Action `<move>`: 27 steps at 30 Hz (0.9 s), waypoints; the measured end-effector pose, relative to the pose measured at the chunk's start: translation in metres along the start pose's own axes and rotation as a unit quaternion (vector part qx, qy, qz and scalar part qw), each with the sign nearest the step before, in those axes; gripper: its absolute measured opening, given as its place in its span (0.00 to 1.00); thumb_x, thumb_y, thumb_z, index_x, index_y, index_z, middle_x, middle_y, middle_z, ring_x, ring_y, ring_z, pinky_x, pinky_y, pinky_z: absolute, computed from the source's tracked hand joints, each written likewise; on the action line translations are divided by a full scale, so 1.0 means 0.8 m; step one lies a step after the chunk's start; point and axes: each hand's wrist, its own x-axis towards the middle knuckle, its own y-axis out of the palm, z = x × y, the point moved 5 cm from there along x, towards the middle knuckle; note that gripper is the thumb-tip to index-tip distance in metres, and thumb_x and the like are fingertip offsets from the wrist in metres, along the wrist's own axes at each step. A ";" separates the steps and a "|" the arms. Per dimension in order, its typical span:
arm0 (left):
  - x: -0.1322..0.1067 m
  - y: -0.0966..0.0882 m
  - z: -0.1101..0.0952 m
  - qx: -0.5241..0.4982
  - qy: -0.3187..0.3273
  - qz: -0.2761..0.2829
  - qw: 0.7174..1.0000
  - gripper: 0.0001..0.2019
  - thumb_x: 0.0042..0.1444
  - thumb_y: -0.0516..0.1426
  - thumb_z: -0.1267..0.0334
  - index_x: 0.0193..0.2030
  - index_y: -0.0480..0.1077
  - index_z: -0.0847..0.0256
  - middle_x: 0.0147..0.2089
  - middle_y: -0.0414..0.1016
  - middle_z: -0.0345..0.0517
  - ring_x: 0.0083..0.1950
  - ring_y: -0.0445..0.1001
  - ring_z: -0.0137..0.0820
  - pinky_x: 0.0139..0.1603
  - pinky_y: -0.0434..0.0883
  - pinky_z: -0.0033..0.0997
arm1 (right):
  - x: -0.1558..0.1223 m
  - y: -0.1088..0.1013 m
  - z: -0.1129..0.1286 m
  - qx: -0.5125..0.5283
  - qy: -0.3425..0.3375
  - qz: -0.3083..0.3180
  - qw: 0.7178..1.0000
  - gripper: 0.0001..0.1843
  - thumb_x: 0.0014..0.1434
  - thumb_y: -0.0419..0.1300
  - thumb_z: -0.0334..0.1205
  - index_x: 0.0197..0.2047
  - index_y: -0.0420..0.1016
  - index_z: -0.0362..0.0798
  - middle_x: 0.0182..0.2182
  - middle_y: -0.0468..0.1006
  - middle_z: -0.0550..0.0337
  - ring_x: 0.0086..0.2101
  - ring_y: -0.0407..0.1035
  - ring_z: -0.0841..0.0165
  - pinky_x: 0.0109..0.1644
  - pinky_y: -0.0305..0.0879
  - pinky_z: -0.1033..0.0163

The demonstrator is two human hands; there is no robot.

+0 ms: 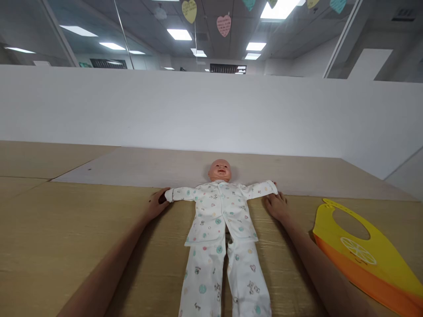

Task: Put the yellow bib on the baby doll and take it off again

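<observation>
A baby doll [220, 171] lies on its back in the middle of the head view, arms stretched out to both sides. It wears a white printed long-sleeved top [211, 211] and matching white trousers [202, 281]. My left hand [159, 204] is closed at the cuff of the sleeve on the left. At the other sleeve's cuff, my right hand [276, 206] has its fingers bent against the fabric; part of the grip is hidden. The top's front hangs apart below the chest, and the trouser legs run out of the bottom of the view.
A yellow and orange bib [373, 240] with a citrus-slice print lies on the wooden table [66, 237], right of my right forearm. Behind the doll, a pale board strip [158, 165] meets a white partition [198, 110]. Glass with heart-shaped notes [224, 25] rises above it.
</observation>
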 end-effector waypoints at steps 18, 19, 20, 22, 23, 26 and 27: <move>0.002 0.001 -0.002 0.074 -0.034 -0.025 0.996 0.18 0.53 0.54 0.62 0.51 0.66 0.65 0.49 0.74 0.55 0.51 0.70 0.41 0.53 0.66 0.39 | -0.015 -0.018 0.014 -0.058 -0.008 -0.042 0.997 0.23 0.65 0.43 0.43 0.55 0.71 0.44 0.55 0.69 0.42 0.53 0.64 0.53 0.56 0.57 0.48; 0.001 -0.001 -0.004 0.075 -0.037 -0.024 0.996 0.18 0.53 0.54 0.63 0.51 0.66 0.65 0.48 0.74 0.54 0.50 0.71 0.40 0.53 0.67 0.39 | -0.018 -0.021 0.016 -0.067 -0.005 -0.050 0.997 0.23 0.65 0.43 0.42 0.54 0.71 0.43 0.52 0.72 0.42 0.51 0.66 0.52 0.54 0.58 0.49; 0.001 -0.004 -0.007 0.076 -0.040 -0.023 0.996 0.17 0.53 0.54 0.63 0.50 0.67 0.65 0.47 0.75 0.54 0.49 0.71 0.40 0.52 0.67 0.39 | -0.020 -0.024 0.019 -0.075 -0.007 -0.058 0.995 0.22 0.64 0.44 0.41 0.53 0.72 0.42 0.49 0.74 0.41 0.49 0.68 0.52 0.52 0.59 0.49; 0.000 -0.007 -0.010 0.073 -0.041 -0.024 0.996 0.17 0.53 0.54 0.63 0.50 0.69 0.64 0.48 0.75 0.53 0.50 0.71 0.40 0.53 0.66 0.38 | -0.025 -0.030 0.024 -0.090 -0.019 -0.071 0.993 0.22 0.64 0.44 0.39 0.51 0.73 0.40 0.46 0.75 0.40 0.46 0.70 0.51 0.50 0.60 0.50; 0.000 -0.008 -0.011 0.071 -0.040 -0.024 0.996 0.17 0.53 0.54 0.64 0.50 0.69 0.63 0.49 0.75 0.53 0.50 0.71 0.40 0.54 0.66 0.38 | -0.026 -0.032 0.026 -0.097 -0.024 -0.073 0.992 0.21 0.64 0.44 0.38 0.50 0.73 0.39 0.45 0.76 0.39 0.45 0.71 0.52 0.49 0.60 0.50; 0.001 -0.007 -0.007 0.067 -0.039 -0.029 0.997 0.17 0.52 0.54 0.63 0.49 0.71 0.61 0.51 0.75 0.52 0.52 0.72 0.40 0.55 0.65 0.36 | -0.031 -0.037 0.031 -0.116 -0.030 -0.055 0.991 0.20 0.62 0.44 0.33 0.48 0.74 0.37 0.41 0.77 0.38 0.42 0.72 0.52 0.47 0.61 0.51; 0.002 -0.006 -0.005 0.068 -0.039 -0.031 0.996 0.17 0.52 0.54 0.63 0.49 0.72 0.60 0.52 0.75 0.52 0.52 0.72 0.40 0.55 0.65 0.35 | -0.032 -0.039 0.033 -0.120 -0.036 -0.045 0.991 0.20 0.61 0.43 0.31 0.47 0.74 0.37 0.41 0.77 0.38 0.42 0.72 0.52 0.46 0.62 0.52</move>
